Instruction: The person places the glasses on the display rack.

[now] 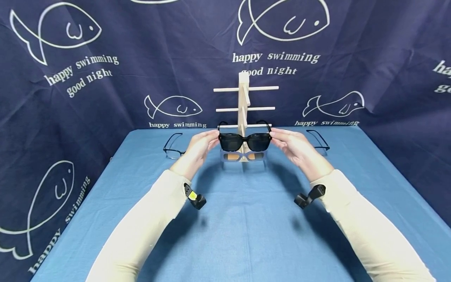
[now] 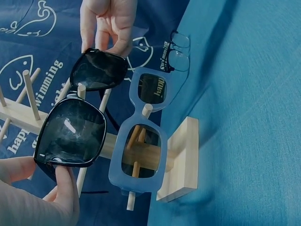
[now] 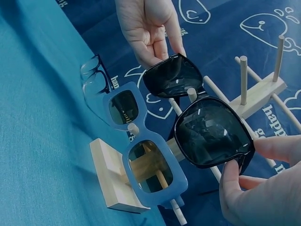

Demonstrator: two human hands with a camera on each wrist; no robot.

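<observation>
Black sunglasses [image 1: 230, 142] with dark lenses are held level at the front of a wooden display stand [image 1: 243, 100], temples open toward the back. My left hand [image 1: 201, 150] pinches one outer corner of the frame between thumb and fingers. At the opposite corner, my right hand [image 1: 294, 148] grips in the same way. A peg tip [image 2: 82, 88] shows at the bridge of the black pair; whether the frame bears on it I cannot tell. Just below, blue-framed sunglasses [image 2: 118, 162] sit on the lowest pegs, with another peg tip [image 3: 133, 128] at their bridge.
Thin-framed eyeglasses [image 1: 172, 150] lie on the blue cloth to the left, and another pair of eyeglasses [image 1: 321, 148] lies to the right, partly behind my right wrist. Upper crossbars [image 1: 262, 88] of the stand stick out sideways. A dark printed curtain [image 1: 197, 70] hangs behind.
</observation>
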